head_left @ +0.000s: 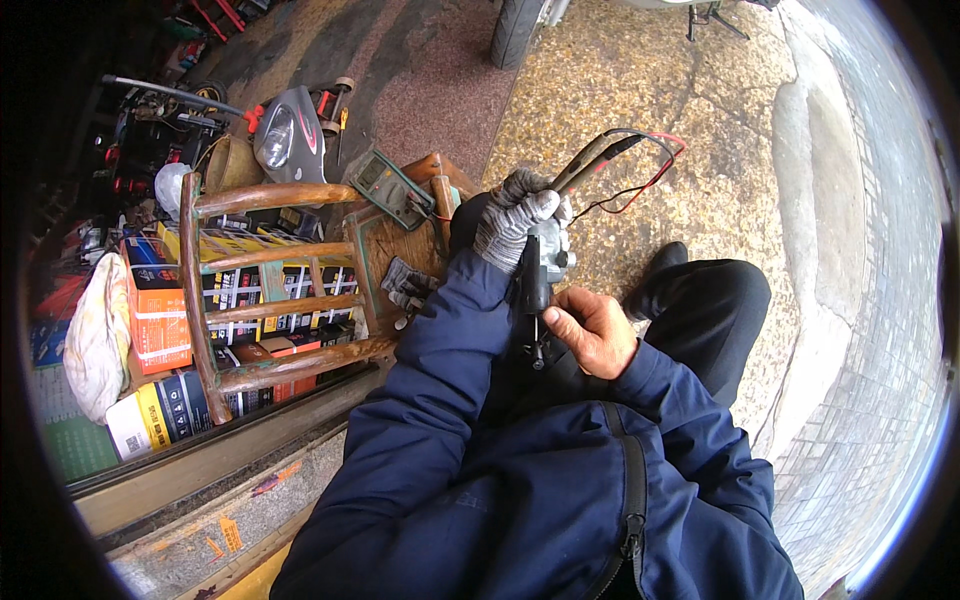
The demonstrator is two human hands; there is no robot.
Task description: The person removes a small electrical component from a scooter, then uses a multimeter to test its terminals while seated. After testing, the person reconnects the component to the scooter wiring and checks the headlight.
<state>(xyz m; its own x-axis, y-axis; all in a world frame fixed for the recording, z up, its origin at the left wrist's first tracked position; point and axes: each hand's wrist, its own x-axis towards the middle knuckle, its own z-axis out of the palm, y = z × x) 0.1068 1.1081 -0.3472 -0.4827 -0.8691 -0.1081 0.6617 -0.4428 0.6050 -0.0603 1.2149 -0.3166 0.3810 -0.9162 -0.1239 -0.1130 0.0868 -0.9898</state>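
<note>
My left hand [513, 222], in a grey work glove, is closed around two multimeter probes [590, 164] and the top of a mechanical part [537, 275] with a silver metal body and a black cylinder. A thin rod with a dark tip [538, 352] sticks out of the part's lower end. My bare right hand [593, 333] is closed, thumb and fingers at that lower end; its fingertips are partly hidden. Red and black leads [668, 150] loop out from the probes. The green-edged multimeter [388, 190] lies on the wooden chair to my left.
A wooden chair [270, 195] stands at the left, a second grey glove [407, 283] on its seat. Behind its slats are stacked battery boxes [163, 325] and a white cloth [97, 340]. A grey headlight fairing [290, 135] lies farther off, and a tyre [515, 32] shows at the top.
</note>
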